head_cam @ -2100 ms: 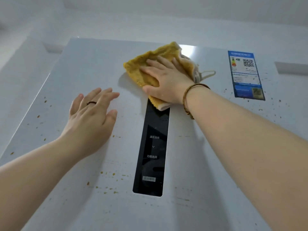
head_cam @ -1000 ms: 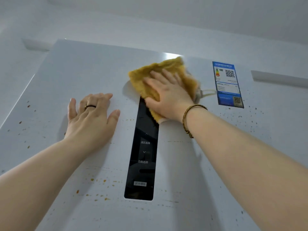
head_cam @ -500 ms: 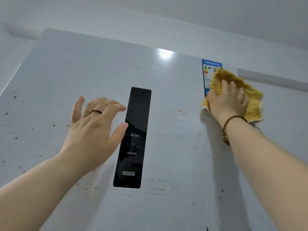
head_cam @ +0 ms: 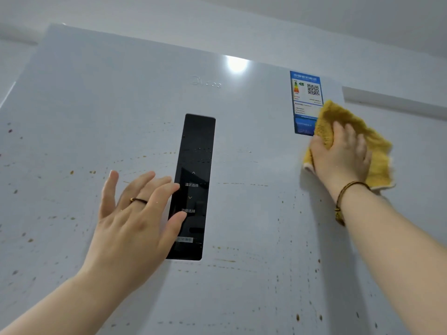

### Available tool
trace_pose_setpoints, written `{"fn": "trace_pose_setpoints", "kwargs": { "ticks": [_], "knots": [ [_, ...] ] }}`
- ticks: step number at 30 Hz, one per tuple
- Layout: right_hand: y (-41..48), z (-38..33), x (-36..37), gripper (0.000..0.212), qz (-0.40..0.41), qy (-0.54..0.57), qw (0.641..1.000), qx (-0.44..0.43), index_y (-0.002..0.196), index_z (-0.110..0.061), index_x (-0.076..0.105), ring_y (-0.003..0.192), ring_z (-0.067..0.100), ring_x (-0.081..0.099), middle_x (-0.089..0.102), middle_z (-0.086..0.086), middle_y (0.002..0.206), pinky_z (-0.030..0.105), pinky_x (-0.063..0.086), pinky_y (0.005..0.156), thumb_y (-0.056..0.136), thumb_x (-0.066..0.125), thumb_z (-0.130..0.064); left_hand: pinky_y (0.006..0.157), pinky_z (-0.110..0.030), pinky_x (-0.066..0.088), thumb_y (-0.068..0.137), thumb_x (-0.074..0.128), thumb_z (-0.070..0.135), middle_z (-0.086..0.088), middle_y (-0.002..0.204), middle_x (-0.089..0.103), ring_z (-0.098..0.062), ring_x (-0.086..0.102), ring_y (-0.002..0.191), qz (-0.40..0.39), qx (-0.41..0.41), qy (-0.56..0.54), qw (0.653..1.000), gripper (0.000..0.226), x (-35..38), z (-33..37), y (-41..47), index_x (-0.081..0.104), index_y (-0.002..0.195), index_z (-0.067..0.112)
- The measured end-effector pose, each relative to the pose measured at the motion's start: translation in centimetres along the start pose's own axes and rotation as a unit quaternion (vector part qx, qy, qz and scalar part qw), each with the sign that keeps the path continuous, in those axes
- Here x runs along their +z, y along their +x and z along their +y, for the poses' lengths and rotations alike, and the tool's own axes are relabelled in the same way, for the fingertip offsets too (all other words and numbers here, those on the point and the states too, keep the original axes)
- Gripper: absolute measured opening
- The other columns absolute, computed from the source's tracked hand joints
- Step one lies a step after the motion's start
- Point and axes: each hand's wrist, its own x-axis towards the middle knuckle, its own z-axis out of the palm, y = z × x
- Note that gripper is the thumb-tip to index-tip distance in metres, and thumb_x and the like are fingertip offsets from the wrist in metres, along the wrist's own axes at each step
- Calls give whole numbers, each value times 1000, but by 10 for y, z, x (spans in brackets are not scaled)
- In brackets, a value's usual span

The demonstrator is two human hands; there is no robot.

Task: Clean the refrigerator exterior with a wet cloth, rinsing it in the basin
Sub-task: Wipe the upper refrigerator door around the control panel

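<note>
Head view: the right hand (head_cam: 341, 155) presses the yellow cloth (head_cam: 377, 146) flat against the upper right of the refrigerator door (head_cam: 96, 105). Its grip is gathered on the cloth, with a fold bunched between thumb and forefinger. The cloth's top corner overlaps the lower edge of the blue energy label (head_cam: 306, 97). A wet wipe dragged upward there could catch that edge and lift or soak the paper.

The left hand (head_cam: 135, 221) hangs in front of the door with its grip released and fingers spread. Its thumb and fingertips lie over the black control panel (head_cam: 198, 146); whether they touch it I cannot tell. Leaning on that hand for balance could press the touch keys and change a setting.

Brown specks (head_cam: 297, 317) dot the door on both sides and below. A loaded cloth would likely smear them into streaks, and faint arcs already show. The basin is out of view, so rinsing means leaving the door
</note>
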Motion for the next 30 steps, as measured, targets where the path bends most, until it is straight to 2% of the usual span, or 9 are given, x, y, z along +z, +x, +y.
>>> {"fn": "trace_pose_setpoints", "kwargs": {
  "ticks": [2, 8, 14, 18, 21, 23, 25, 27, 30],
  "knots": [
    [-15, -11, 6, 58, -1, -14, 1000, 7, 147, -22, 15, 143, 24, 0, 7, 1, 156, 41, -2, 115, 95, 32, -42, 112, -31, -5, 84, 36, 40, -6, 104, 69, -20, 47, 118, 9, -10, 7, 1000, 40, 1, 3, 0, 57, 104, 13],
    [-50, -2, 9, 73, -89, 6, 903, -421, 139, -28, 32, 136, 7, 4, 17, -14, 144, 19, -15, 108, 70, 26, -54, 111, -27, -5, 84, 36, 39, -9, 98, 69, -31, 57, 114, 10, -25, 24, 999, 40, -1, 6, 5, 57, 104, 12],
    [-30, 29, -1, 76, 9, -3, 993, -117, 143, -21, 30, 142, 22, 10, 21, 2, 153, 36, 3, 114, 75, 24, -55, 111, -28, -6, 85, 33, 44, -7, 111, 67, -26, 53, 118, -32, -14, 34, 999, 43, -2, 2, -1, 55, 108, 15],
    [-56, 17, 7, 58, 17, 2, 1000, 26, 146, -21, 19, 143, 24, 2, 9, 2, 156, 39, -1, 114, 93, 32, -42, 111, -28, -7, 85, 33, 45, -8, 115, 65, -25, 53, 118, -36, -11, 35, 999, 45, -1, 2, -3, 54, 110, 15],
    [-87, 11, 19, 64, 18, -1, 978, -209, 141, -21, 32, 140, 23, 11, 26, 6, 151, 32, 0, 110, 83, 31, -47, 111, -27, -7, 84, 34, 45, -8, 115, 65, -27, 54, 117, -37, -14, 30, 999, 44, -1, 3, -3, 54, 109, 15],
    [-89, 15, 20, 60, -7, -9, 914, -406, 132, -20, 41, 132, 25, 22, 41, 7, 141, 33, 5, 109, 78, 38, -46, 111, -27, -7, 84, 34, 45, -8, 114, 65, -27, 54, 117, -34, -9, 31, 999, 43, -2, 3, -2, 54, 109, 15],
    [-73, 24, 17, 61, -23, -17, 886, -462, 131, -17, 44, 131, 27, 25, 42, 8, 139, 31, 4, 110, 77, 40, -44, 110, -28, -6, 84, 34, 45, -8, 115, 65, -28, 54, 118, -37, -4, 32, 999, 43, -2, 1, -3, 54, 109, 16],
    [-59, 27, 11, 69, 8, -11, 936, -351, 134, -14, 45, 136, 29, 25, 41, 12, 142, 30, 6, 110, 75, 35, -48, 110, -30, -4, 87, 31, 49, -8, 116, 64, -26, 50, 122, -41, 0, 26, 999, 45, -2, 0, -3, 52, 110, 17],
    [-50, 16, 7, 67, 34, 19, 999, -28, 143, -20, 29, 142, 24, 9, 20, 4, 154, 38, 2, 114, 83, 31, -50, 109, -31, -3, 91, 15, 57, -6, 120, 62, -16, 34, 125, -45, 15, 9, 999, 53, -2, -4, -5, 47, 113, 21]
  ]
}}
